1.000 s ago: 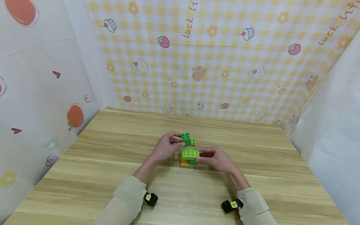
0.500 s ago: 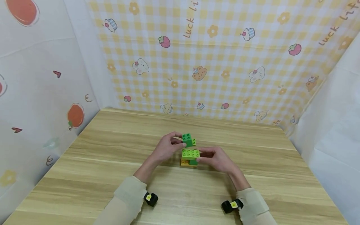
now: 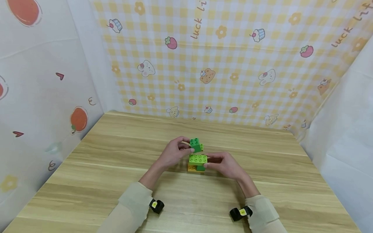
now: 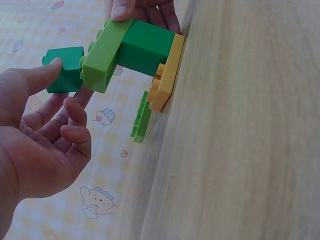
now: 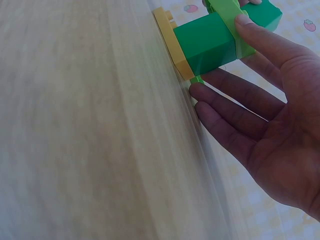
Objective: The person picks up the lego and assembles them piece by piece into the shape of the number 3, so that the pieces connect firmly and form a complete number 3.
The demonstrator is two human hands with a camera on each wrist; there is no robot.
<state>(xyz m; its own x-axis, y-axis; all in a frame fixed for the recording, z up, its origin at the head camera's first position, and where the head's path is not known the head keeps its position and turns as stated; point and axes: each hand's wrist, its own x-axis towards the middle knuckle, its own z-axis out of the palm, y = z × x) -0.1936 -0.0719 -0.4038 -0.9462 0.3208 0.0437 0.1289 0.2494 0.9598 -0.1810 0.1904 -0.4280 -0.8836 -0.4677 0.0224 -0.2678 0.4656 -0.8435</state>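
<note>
In the head view, my left hand [image 3: 172, 154] pinches a small green toy building brick [image 3: 196, 148] between thumb and fingers. The left wrist view has this brick right at the studs of a lime brick [image 4: 102, 56]. That lime brick lies on top of a short stack, over a larger green brick [image 5: 207, 42] and a flat orange-yellow brick [image 4: 167, 75] at the tabletop. My right hand [image 3: 223, 165] grips the lime brick's right end, thumb on the near side. Its lower fingers extend beside the stack in the right wrist view.
A flat lime piece [image 4: 142, 117] lies on the wooden table [image 3: 116, 187] behind the stack, partly hidden by the held brick in the head view. A patterned cloth [image 3: 180, 58] hangs along the table's back edge, with white cloths at both sides.
My left hand has carried the small green brick slightly to the right, covering more of the flat lime piece. The right hand and the stack look still.
</note>
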